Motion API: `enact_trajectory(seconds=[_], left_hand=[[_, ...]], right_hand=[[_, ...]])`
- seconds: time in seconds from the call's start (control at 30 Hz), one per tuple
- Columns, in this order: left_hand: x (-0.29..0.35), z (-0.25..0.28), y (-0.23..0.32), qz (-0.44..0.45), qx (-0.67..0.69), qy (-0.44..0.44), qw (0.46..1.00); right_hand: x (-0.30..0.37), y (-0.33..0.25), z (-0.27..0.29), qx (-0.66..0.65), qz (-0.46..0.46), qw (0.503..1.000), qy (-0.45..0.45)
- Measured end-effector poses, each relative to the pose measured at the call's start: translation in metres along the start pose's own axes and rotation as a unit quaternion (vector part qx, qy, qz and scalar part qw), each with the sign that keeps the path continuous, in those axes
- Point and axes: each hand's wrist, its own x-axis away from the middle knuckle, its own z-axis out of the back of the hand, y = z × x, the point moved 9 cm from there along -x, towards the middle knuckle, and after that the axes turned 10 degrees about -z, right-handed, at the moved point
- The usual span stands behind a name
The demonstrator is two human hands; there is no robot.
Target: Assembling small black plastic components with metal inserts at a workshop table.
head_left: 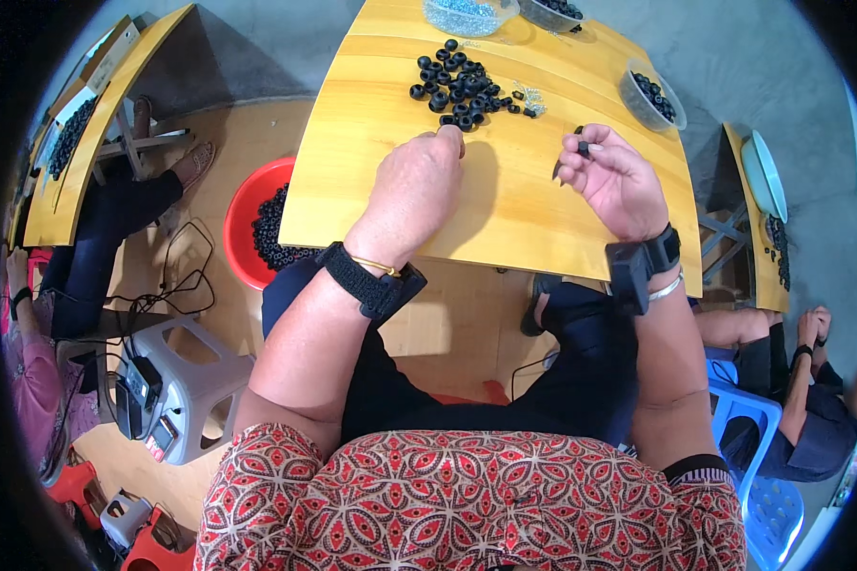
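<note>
My left hand [417, 186] is closed at the near edge of a loose pile of round black plastic pieces [457, 86] on the yellow wooden table [543, 219]. Its fingertips point away and are hidden, so what they hold does not show. My right hand [619, 181], palm turned up, pinches a small black piece [584, 148] between thumb and fingers. A thin dark pointed tool [557, 171] also sticks out from these fingers. Beside the pile lie small silvery metal parts [531, 99].
Clear tubs stand on the table: one with bluish parts [462, 17], one with black pieces [652, 100]. A red basin [243, 228] of black pieces sits at the table's left. Stools, cables [186, 276] and seated people at other tables flank me.
</note>
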Motion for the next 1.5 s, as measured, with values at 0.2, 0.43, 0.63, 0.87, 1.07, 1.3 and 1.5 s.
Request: enact_trajectory(seconds=[0.2,0.43,0.63,0.87,1.07,1.3,1.5], left_hand=[[-0.003,0.001,0.001,0.048,0.187,0.012,0.981],[0.018,-0.048,0.026,0.198,0.578,-0.125,0.782],[0.017,-0.052,0.027,0.188,0.590,-0.131,0.774],[0.017,-0.051,0.024,0.186,0.595,-0.118,0.773],[0.016,-0.052,0.024,0.190,0.599,-0.111,0.770],[0.019,-0.058,0.021,0.234,0.695,-0.090,0.674],[0.016,-0.057,0.027,0.222,0.738,-0.098,0.629]], right_hand=[[-0.024,-0.022,0.051,0.143,-0.014,0.982,0.122],[-0.056,-0.036,0.033,0.718,0.068,0.668,0.186],[-0.074,-0.031,0.021,0.807,0.084,0.568,0.138],[-0.071,-0.038,0.038,0.798,0.046,0.575,0.175],[-0.063,-0.048,0.050,0.764,0.044,0.607,0.213],[-0.056,-0.059,0.058,0.724,0.048,0.653,0.216],[-0.052,-0.051,0.035,0.757,0.070,0.621,0.190]])
